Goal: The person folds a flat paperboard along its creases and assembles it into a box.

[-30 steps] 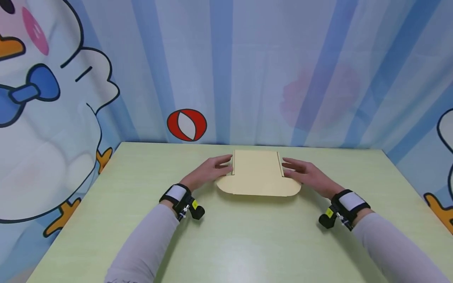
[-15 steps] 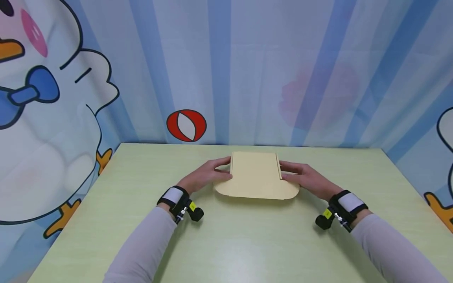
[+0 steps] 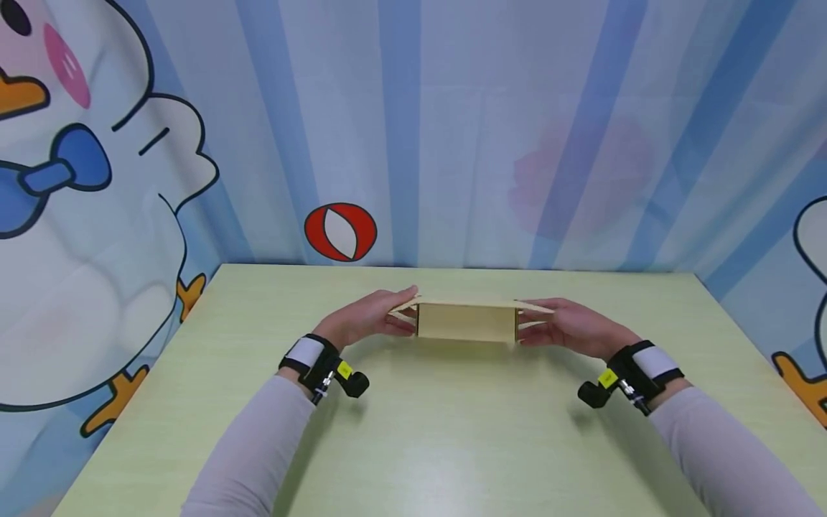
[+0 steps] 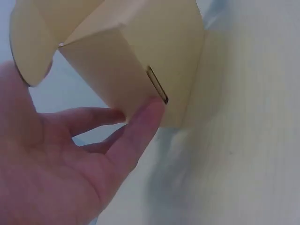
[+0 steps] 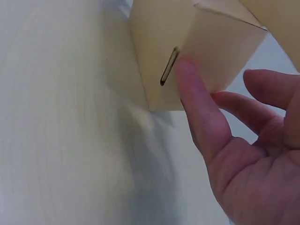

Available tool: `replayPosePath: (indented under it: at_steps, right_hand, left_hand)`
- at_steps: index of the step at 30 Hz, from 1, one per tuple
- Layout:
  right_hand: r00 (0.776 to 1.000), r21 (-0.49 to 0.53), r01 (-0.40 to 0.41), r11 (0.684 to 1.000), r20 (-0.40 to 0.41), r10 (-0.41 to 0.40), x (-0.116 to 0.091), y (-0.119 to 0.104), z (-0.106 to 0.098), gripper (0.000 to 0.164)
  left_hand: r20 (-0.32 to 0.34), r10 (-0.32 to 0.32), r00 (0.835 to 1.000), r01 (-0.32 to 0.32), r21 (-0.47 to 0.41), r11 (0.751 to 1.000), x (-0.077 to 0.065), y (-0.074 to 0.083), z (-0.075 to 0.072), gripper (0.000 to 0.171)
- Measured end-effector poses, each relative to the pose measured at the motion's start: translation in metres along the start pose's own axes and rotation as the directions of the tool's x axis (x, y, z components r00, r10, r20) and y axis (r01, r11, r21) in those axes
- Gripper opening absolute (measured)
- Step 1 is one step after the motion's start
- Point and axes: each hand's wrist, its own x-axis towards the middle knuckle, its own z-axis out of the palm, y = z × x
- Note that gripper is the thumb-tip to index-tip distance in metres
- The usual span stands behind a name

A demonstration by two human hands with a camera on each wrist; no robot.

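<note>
A pale cardboard box (image 3: 466, 323) stands between both hands toward the back of the table. Its front wall faces me, and a lid flap with rounded ends reaches out above it on both sides. My left hand (image 3: 371, 316) holds the box at its left side, fingertips against the wall beside a narrow slot (image 4: 157, 85). On the opposite side my right hand (image 3: 575, 329) holds it likewise, one fingertip next to a matching slot (image 5: 169, 65). In the left wrist view, a rounded end of the flap (image 4: 32, 44) overlaps the hand. The box's inside is hidden.
The pale green table (image 3: 452, 431) ends just behind the box. A striped blue curtain (image 3: 446, 129) with cartoon prints hangs beyond that edge. Black straps with small cameras are worn on both wrists, including the left wrist camera (image 3: 354, 383).
The box has tilted: its broad top and rounded flap faced me before, and now its front wall shows under a nearly edge-on flap. Both hands have turned with it.
</note>
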Motion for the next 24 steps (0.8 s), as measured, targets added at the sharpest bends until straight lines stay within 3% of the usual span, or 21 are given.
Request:
replayPosePath:
  at_steps: [7, 10, 14, 24]
  right_hand:
    - [1.000, 0.078, -0.014, 0.997, -0.016, 0.015, 0.009, 0.002, 0.004, 0.061]
    - [0.999, 0.075, -0.036, 0.997, -0.035, 0.038, 0.012, 0.001, 0.007, 0.051]
    - [0.997, 0.075, -0.056, 0.996, -0.049, 0.060, 0.016, 0.001, 0.009, 0.038]
    - [0.994, 0.062, -0.060, 0.996, -0.091, 0.065, 0.020, 0.004, 0.011, 0.041]
  left_hand:
    - [-0.048, -0.062, 0.997, 0.052, -0.175, 0.983, 0.004, -0.004, 0.000, 0.067]
    - [-0.082, -0.074, 0.994, 0.055, -0.214, 0.975, 0.007, -0.007, 0.001, 0.064]
    - [-0.102, -0.086, 0.991, 0.068, -0.169, 0.983, 0.009, -0.009, 0.006, 0.058]
    - [-0.151, -0.086, 0.985, 0.075, -0.076, 0.994, 0.014, -0.010, 0.012, 0.052]
